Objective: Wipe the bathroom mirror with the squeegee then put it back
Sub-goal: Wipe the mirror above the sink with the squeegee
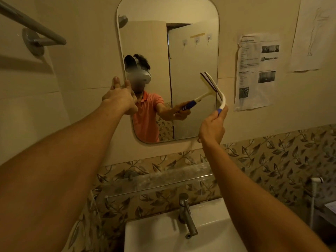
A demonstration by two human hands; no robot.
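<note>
Squeegee: light, stiff plastic with a soft rubber blade, best held by its blue handle, where the right hand grips it now, blade against the right edge of the mirror. The left hand rests open-fingered at the mirror's left edge. The glass is fragile, so press evenly.

Glossy glass mirror, smooth plastic squeegee, shiny metal tap.
</note>
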